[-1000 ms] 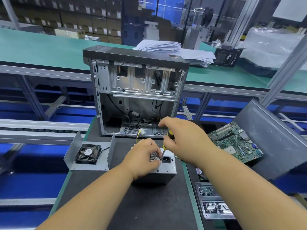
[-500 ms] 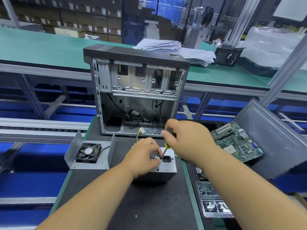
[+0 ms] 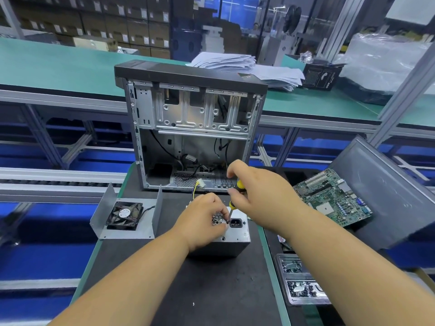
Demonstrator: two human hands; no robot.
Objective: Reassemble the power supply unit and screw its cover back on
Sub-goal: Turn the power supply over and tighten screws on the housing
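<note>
A factory bench point(image 3: 164, 290) with a dark mat is seen. Left of the hands, a fan bracket point(image 3: 124, 215) lies apart. The left hand point(image 3: 202, 222) is curled on the power supply unit point(image 3: 235, 234), fingertips pinched at the screwdriver point(image 3: 235, 198) tip. The right hand point(image 3: 256, 196) is clamped round the handle. An open case point(image 3: 190, 128) stands behind. A tilted driver could probably slip, dropping the screw.
</note>
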